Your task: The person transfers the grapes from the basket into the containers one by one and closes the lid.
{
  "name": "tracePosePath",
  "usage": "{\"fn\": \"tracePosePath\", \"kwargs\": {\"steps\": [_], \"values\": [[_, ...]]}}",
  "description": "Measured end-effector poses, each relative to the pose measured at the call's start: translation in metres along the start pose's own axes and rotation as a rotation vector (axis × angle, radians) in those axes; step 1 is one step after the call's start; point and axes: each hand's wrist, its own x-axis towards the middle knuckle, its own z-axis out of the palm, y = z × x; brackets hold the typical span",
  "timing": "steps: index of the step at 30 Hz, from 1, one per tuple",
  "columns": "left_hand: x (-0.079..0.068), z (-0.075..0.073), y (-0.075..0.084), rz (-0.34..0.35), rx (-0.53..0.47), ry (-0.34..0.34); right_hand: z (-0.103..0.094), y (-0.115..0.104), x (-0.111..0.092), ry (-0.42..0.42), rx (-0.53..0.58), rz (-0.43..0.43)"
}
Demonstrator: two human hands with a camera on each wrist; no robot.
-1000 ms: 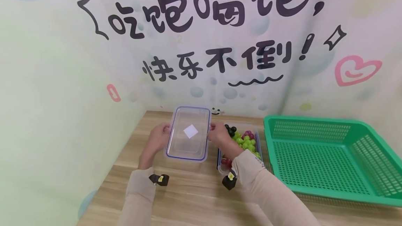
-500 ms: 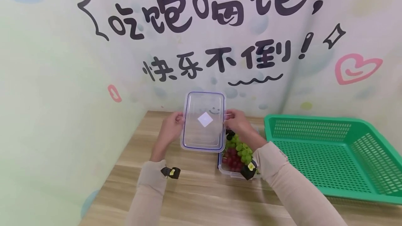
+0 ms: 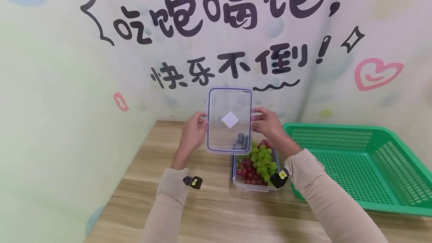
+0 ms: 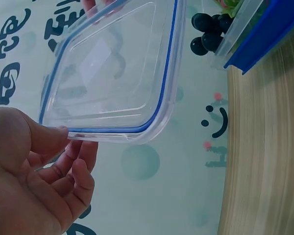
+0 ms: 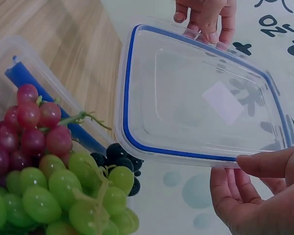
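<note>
Between both hands a clear plastic lid (image 3: 229,134) with a blue seal and a white square label is held up, tilted, above the table. My left hand (image 3: 194,132) pinches its left edge, thumb on one face and fingers behind, as the left wrist view shows. My right hand (image 3: 269,125) pinches the opposite edge the same way. Below and partly behind the lid stands a clear food container (image 3: 251,188) with blue side clips. Green grapes (image 3: 263,160), red grapes (image 3: 248,173) and black grapes (image 5: 118,159) fill it. The lid's lower edge overlaps the container's far left part in the head view.
A large green plastic basket (image 3: 354,205) stands right of the container, close to it. The wooden table (image 3: 141,205) ends at a printed wall (image 3: 168,48) at the back and at another wall on the left.
Both hands have raised the lid and carried it to the right and toward the back wall, from left of the container to partly over it. More of the grapes now shows.
</note>
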Motion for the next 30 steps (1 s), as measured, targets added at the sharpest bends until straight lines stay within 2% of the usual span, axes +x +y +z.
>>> {"fn": "tracePosePath", "kwargs": {"steps": [6, 16, 25, 30], "values": [[0.001, 0.008, 0.008, 0.024, -0.03, 0.017, -0.013, -0.004, -0.001, 0.011, 0.028, -0.009], [0.004, 0.02, 0.021, 0.083, -0.091, 0.067, -0.031, -0.01, -0.006, 0.053, 0.009, -0.024], [0.004, 0.03, 0.029, 0.087, -0.123, 0.062, -0.041, -0.01, -0.006, 0.08, 0.015, -0.051], [0.005, 0.035, 0.03, 0.104, -0.125, 0.055, -0.047, -0.008, -0.008, 0.083, -0.021, -0.069]]}}
